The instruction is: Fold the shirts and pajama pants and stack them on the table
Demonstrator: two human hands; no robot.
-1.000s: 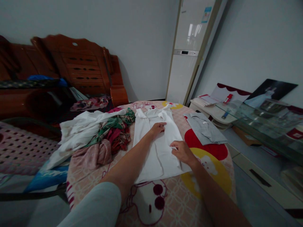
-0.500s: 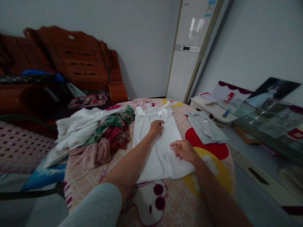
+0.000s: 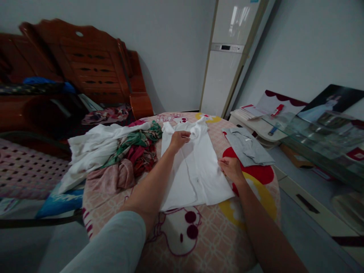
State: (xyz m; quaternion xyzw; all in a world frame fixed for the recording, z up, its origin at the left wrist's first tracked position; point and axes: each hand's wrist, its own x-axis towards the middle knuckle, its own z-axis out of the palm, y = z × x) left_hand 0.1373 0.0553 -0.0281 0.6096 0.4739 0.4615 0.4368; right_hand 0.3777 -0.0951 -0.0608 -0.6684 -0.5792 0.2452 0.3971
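A white shirt (image 3: 184, 174) lies spread on the round table, its collar end away from me and a front edge running down its middle. Over the upper part of the shirt, my left hand (image 3: 179, 140) is open, its fingers stretched to the right just below the collar. At the shirt's right side edge, my right hand (image 3: 231, 169) is closed, with fingertips pinching the cloth. A folded grey garment (image 3: 250, 148) rests to the right of the shirt.
On the table's left lies a heap with white cloth (image 3: 93, 146), green cloth (image 3: 127, 146) and pink cloth (image 3: 113, 178). A patterned cloth (image 3: 216, 235) covers the table (image 3: 159, 242). Beyond are a wooden bench (image 3: 91, 68), a tall air conditioner (image 3: 222, 76) and a glass shelf (image 3: 307, 136).
My left hand has shifted up and left toward the collar, its fingers straighter. My right hand has gone from the shirt's front to its right edge and closed there. The view has tilted slightly down.
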